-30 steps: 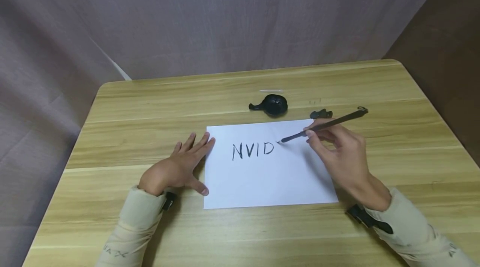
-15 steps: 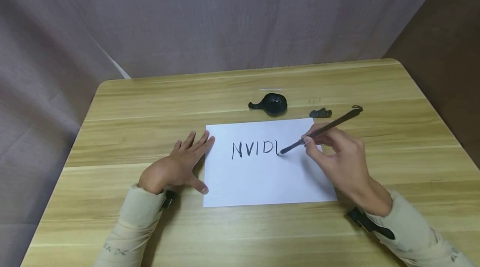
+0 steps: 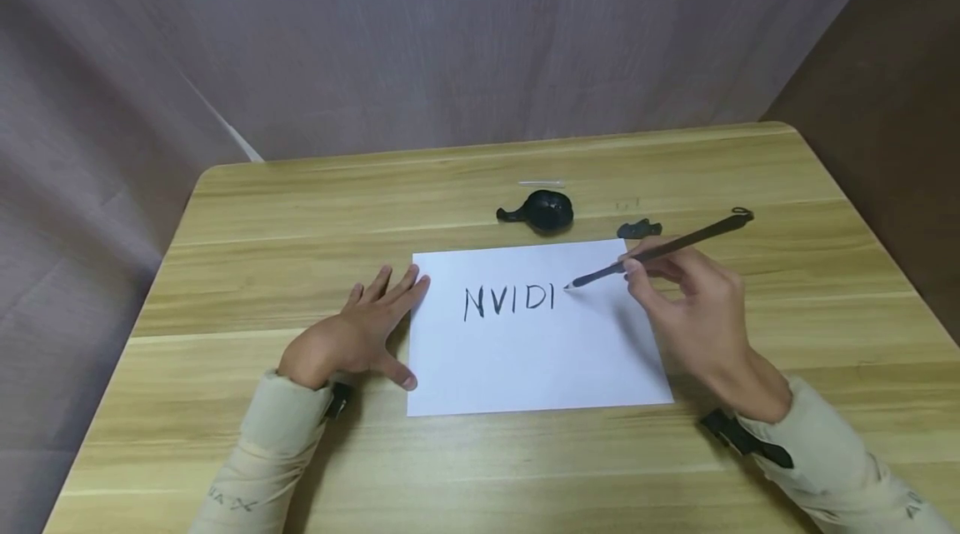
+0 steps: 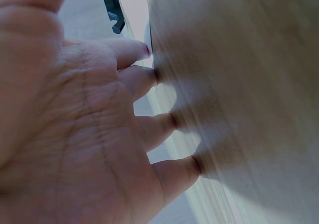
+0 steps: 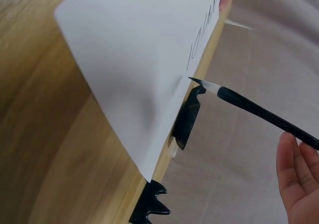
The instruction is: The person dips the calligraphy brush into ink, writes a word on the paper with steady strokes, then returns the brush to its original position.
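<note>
A white sheet of paper (image 3: 525, 367) lies on the wooden table, with the black letters "NVIDI" across its upper half. My right hand (image 3: 693, 309) pinches a dark writing brush (image 3: 667, 248) by its handle; its pale-based, black-tipped bristles (image 5: 202, 83) point down just right of the last stroke. With fingers spread, my left hand (image 3: 360, 334) rests at the sheet's left edge, fingertips and thumb tip over the border. In the left wrist view its fingertips (image 4: 187, 169) press down on the surface.
Behind the paper sits a black ink dish (image 3: 549, 211) with a short handle, and a thin clear strip (image 3: 542, 182) lies beyond it. A small black brush rest (image 3: 639, 228) stands by the sheet's top right corner. Grey curtain (image 3: 465, 34) hangs behind the table (image 3: 285, 209).
A vertical stroke, the second "I", was drawn downward after the "D". The right hand then lifted the brush and moved it up and right. The left hand has stayed in place.
</note>
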Demonstrator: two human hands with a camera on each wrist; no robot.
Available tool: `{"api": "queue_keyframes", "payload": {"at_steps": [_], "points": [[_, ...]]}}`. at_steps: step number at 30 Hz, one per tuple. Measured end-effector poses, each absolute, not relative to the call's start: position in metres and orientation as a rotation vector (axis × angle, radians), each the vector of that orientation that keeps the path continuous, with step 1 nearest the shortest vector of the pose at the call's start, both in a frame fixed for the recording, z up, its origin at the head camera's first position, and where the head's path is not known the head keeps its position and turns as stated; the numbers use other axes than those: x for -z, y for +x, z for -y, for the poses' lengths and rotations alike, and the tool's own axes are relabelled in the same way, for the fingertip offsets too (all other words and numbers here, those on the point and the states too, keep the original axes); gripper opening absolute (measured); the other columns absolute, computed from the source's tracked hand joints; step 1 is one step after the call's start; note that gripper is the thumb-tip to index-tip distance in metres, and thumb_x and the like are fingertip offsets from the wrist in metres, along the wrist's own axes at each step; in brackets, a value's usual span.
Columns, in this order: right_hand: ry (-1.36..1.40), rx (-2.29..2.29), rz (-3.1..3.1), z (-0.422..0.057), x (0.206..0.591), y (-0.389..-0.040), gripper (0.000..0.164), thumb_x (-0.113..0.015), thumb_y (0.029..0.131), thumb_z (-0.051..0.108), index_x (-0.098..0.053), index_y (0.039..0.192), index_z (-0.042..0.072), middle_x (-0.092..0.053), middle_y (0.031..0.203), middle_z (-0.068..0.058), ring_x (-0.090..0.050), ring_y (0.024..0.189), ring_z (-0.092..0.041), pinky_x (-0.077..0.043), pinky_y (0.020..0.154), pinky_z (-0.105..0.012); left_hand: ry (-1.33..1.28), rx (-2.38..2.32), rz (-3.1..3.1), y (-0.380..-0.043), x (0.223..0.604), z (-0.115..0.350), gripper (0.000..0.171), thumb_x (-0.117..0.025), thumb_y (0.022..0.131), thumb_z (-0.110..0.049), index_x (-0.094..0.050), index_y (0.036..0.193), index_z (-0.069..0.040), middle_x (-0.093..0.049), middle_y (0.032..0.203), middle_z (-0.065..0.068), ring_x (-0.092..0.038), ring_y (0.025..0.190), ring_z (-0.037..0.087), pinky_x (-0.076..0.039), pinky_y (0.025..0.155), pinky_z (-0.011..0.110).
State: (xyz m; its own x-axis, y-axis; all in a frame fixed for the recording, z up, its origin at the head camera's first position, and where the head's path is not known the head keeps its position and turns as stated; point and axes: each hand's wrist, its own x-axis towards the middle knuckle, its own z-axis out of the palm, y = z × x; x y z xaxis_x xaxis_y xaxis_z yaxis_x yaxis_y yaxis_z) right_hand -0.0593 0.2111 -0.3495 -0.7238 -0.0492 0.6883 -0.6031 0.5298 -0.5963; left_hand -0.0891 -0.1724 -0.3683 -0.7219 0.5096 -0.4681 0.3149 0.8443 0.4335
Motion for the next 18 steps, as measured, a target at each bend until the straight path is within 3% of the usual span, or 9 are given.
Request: {"api": "queue_keyframes", "payload": {"at_steps": [18], "points": [[0.513, -1.193, 2.149, -0.2136, 0.3496, -0.0632, 0.022, -0.074, 0.082, -0.02, -0.071, 0.104, -0.014, -0.077, 0.097, -0.025, -0.067, 0.096, 0.013, -0.055, 0.087, -0.011, 0.595, -0.439, -2.427, -0.0895, 0.3686, 0.1717, 0.139, -0.099, 0.069, -0.04, -0.008, 0.171, -0.014, 0.005, 0.178, 0.008, 0.013, 0.161, 0.042, 0.001, 0.125, 0.071]]}}
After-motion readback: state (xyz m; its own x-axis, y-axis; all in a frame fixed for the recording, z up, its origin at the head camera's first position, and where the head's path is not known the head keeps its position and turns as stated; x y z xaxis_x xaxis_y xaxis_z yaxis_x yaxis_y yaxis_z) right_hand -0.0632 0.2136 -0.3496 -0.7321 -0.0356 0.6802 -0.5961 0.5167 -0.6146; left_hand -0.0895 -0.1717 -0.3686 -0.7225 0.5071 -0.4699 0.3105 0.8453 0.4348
